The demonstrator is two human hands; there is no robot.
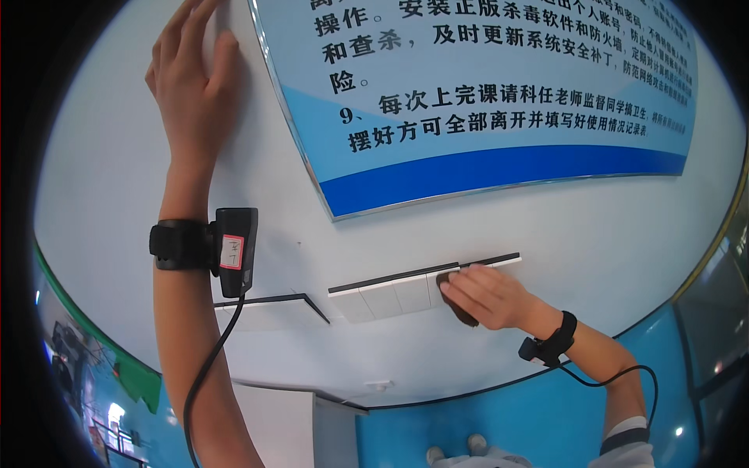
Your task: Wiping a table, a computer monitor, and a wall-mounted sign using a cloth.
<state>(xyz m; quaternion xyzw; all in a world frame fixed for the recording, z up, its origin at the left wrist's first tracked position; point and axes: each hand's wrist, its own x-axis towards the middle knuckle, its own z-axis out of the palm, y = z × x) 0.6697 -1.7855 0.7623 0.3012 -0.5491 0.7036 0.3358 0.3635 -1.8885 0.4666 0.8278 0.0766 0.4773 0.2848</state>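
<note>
My right hand presses a dark brown pad, perhaps a sponge or cloth, against a row of white wall switch plates. A dark band runs along the top of the plates. The pad and fingers cover part of the row's right side. My left hand is held against the white wall, higher up and left of a framed sign. It holds nothing; the thumb is apart from the fingers, and some fingertips are cut off by the picture's top edge.
Both wrists wear black strapped devices with cables. A second white wall plate is partly behind my left forearm. Lower down are a white cabinet, a wall socket and the blue floor. A green cloth-like piece lies left.
</note>
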